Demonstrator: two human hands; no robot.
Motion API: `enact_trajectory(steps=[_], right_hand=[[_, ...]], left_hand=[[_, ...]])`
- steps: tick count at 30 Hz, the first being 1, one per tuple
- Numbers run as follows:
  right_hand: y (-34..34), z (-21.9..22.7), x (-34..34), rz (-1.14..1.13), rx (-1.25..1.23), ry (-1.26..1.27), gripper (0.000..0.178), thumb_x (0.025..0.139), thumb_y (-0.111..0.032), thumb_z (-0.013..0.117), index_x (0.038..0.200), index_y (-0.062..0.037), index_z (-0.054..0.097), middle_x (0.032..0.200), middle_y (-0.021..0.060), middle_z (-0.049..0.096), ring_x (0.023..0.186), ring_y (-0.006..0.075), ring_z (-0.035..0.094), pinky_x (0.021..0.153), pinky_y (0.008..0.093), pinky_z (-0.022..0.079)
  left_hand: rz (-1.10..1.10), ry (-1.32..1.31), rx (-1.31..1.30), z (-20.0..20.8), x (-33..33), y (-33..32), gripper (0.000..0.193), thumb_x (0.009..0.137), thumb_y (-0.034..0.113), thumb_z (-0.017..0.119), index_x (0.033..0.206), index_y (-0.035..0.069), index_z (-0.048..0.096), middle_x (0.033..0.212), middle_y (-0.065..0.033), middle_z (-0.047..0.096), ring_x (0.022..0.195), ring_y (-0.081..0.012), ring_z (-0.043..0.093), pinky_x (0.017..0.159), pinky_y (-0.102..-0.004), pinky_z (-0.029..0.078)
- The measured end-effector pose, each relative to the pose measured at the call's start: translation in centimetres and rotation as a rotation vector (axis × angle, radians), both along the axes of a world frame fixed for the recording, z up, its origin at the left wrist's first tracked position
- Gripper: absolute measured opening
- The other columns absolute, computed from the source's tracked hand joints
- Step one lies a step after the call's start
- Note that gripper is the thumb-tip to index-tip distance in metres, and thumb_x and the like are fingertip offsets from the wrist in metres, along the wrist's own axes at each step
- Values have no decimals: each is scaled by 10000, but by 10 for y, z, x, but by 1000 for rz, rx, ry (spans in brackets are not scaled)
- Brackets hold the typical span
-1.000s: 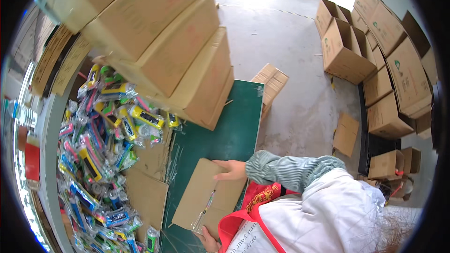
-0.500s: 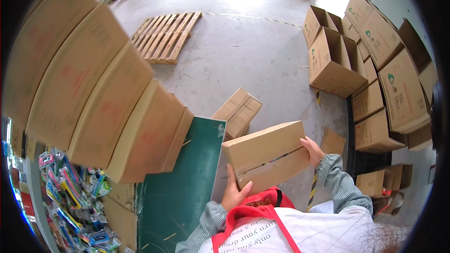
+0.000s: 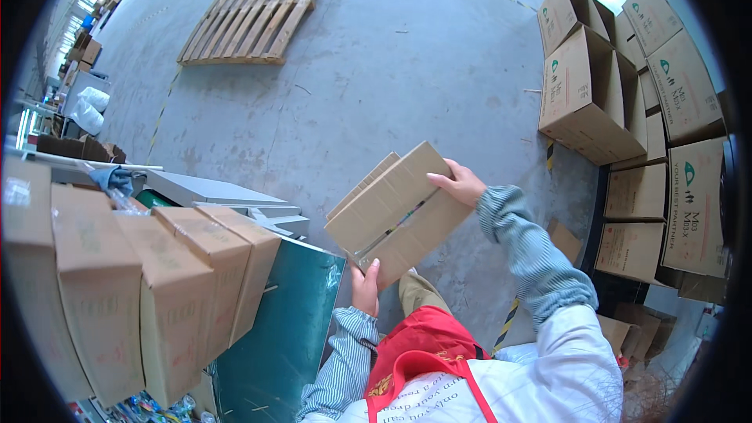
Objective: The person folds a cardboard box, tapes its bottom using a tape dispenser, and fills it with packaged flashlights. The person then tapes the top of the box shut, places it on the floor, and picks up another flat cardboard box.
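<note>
Between my two hands is a brown cardboard box point(image 3: 392, 204), tilted in front of my body. A narrow slit runs between its flaps, and something coloured shows through it, too little to name. My left hand point(image 3: 365, 290) grips the near lower corner, thumb on the face. My right hand point(image 3: 460, 185) is closed on the upper right edge. Another cardboard box point(image 3: 362, 185) peeks out behind the held one, mostly hidden by it.
To the left, a row of cardboard boxes point(image 3: 176, 298) stands beside a green tabletop point(image 3: 278, 329). Bagged colourful items point(image 3: 149, 407) lie below them. A wooden pallet point(image 3: 258, 12) rests on the floor ahead. Open divided cartons point(image 3: 580, 94) are stacked at right.
The held box has turned to a steeper slant, its right end rising with my right hand. My view has shifted, so the pallet sits higher and the left boxes lower.
</note>
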State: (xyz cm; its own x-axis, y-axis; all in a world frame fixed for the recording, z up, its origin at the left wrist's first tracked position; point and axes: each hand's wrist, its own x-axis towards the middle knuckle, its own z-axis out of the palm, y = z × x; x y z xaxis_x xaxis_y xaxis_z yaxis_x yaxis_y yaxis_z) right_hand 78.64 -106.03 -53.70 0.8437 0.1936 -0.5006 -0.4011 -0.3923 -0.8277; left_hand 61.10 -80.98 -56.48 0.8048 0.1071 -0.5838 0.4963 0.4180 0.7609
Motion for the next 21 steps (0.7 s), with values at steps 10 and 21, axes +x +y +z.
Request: enact_trajectory(steps=[10,21], right_hand=[[13,-60,24,128,-274,31,563,897,-386,526,1358,-95,384,1205,171,573,1136,298,543,971,379,412],[40,-85,29,117,-225,-183,620,901,-360,550,1372,-23,327,1292,227,494,1188,350,497,983,389,402]], left_hand=[[71,91,185,-60,19,-1,391,964,191,476,1292,8,368,1267,-128,480,1153,-204,455,991,-329,346],[-249,107,343,-35,-38,23,523,858,242,580,1273,-22,404,1163,-221,566,1074,-299,557,923,-391,417]])
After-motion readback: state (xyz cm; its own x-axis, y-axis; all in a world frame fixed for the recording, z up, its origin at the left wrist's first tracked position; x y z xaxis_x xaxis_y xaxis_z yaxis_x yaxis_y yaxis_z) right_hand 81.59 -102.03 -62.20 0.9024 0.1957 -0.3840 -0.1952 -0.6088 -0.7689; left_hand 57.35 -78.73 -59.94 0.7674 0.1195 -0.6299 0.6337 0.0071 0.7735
